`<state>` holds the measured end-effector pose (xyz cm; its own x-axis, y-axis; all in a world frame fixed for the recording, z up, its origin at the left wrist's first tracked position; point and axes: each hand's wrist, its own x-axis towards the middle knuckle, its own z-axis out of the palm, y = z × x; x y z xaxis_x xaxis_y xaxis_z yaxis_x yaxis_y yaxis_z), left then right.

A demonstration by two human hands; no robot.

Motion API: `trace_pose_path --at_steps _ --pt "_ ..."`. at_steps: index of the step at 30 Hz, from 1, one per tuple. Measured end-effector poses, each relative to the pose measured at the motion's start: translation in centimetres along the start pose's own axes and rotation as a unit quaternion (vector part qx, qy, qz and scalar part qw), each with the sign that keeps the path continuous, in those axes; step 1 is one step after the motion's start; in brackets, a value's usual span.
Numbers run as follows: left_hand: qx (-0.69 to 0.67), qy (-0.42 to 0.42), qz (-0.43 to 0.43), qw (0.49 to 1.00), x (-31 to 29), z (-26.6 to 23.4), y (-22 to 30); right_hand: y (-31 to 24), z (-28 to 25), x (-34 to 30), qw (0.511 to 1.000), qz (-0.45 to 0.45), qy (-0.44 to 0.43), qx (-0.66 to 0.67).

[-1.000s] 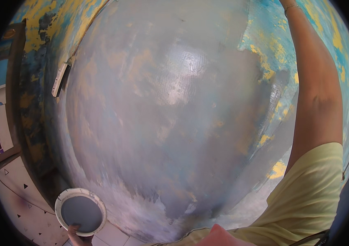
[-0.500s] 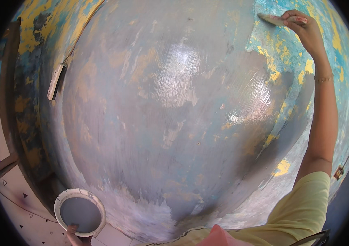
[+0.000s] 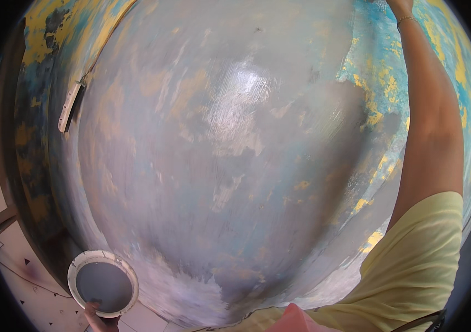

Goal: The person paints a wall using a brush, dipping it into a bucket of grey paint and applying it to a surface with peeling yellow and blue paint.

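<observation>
Gripped by the left hand (image 3: 100, 321), the round, smudged white bucket (image 3: 101, 256) holds grey paint (image 3: 105, 283); right hand (image 3: 400, 6) cropped, grip unclear.

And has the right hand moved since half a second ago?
Yes, upward: against the yellow patches on the wall, the right hand is higher, at the picture's top edge.

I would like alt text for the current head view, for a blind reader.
A person's left hand holds a round tub of grey paint at lower left; the right hand, partly cut off by the top edge, is raised before a turquoise-and-yellow wall largely covered in grey. A white power strip shows at left.
</observation>
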<state>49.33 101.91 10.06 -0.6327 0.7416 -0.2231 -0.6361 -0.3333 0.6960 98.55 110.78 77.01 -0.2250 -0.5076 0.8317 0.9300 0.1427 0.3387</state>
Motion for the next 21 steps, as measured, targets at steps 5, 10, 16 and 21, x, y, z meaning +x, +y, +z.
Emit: trace_pose_path --at_steps 5,10,16,21 --pt "-0.001 -0.012 -0.005 1.0 0.7 -0.7 -0.2 -1.4 -1.5 -2.5 0.995 0.002 -0.094 -0.034" --pt "0.002 -0.047 -0.003 0.999 0.7 -1.2 0.0 -5.5 -7.9 -7.0 0.977 0.019 -0.205 0.046" --pt "0.038 -0.044 0.006 0.998 0.2 -0.4 1.0 -2.9 -7.2 -2.5 0.973 0.027 -0.155 0.168" --pt "0.033 -0.032 -0.012 0.999 0.6 -0.8 1.1 1.2 0.1 0.6 0.994 -0.099 -0.044 -0.02"
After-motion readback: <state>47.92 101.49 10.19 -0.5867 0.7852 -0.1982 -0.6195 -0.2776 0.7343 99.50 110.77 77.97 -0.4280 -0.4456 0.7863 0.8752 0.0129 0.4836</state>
